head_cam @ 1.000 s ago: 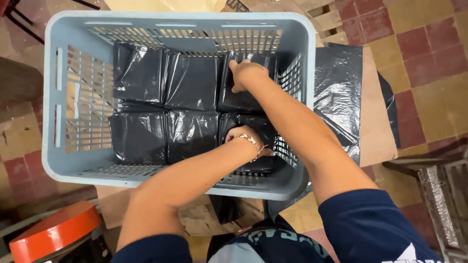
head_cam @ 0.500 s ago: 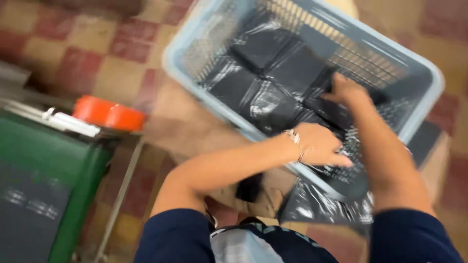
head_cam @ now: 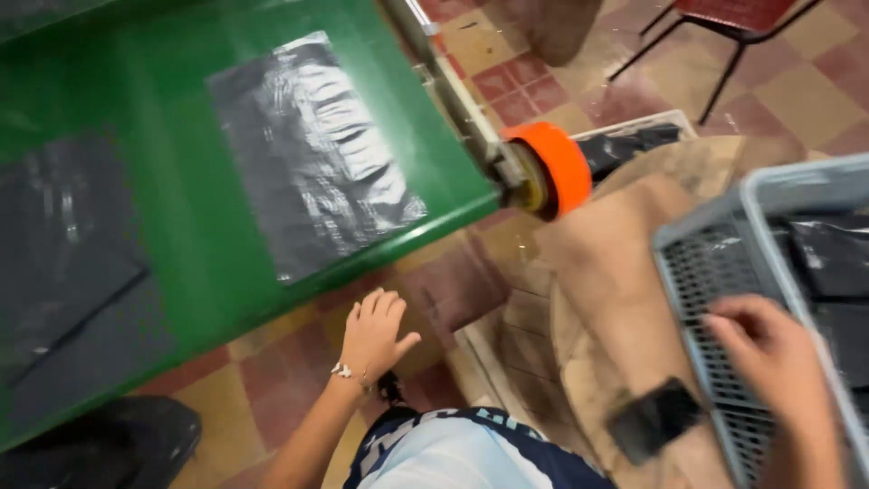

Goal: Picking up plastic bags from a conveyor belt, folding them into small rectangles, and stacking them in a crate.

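Both hands held nothing: the left hand (head_cam: 373,333) hung spread near the flat black plastic sheet (head_cam: 312,149) on the green table (head_cam: 195,272), the right hand (head_cam: 769,349) rested loosely on the grey slatted plastic basket (head_cam: 715,272), which might tip if leaned upon.

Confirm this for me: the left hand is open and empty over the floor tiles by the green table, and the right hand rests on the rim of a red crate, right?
Not quite. In the head view the crate is grey-blue, not red. The rest stands: the right hand rests on its rim, and the left hand is open and empty over the floor tiles beside the green table.
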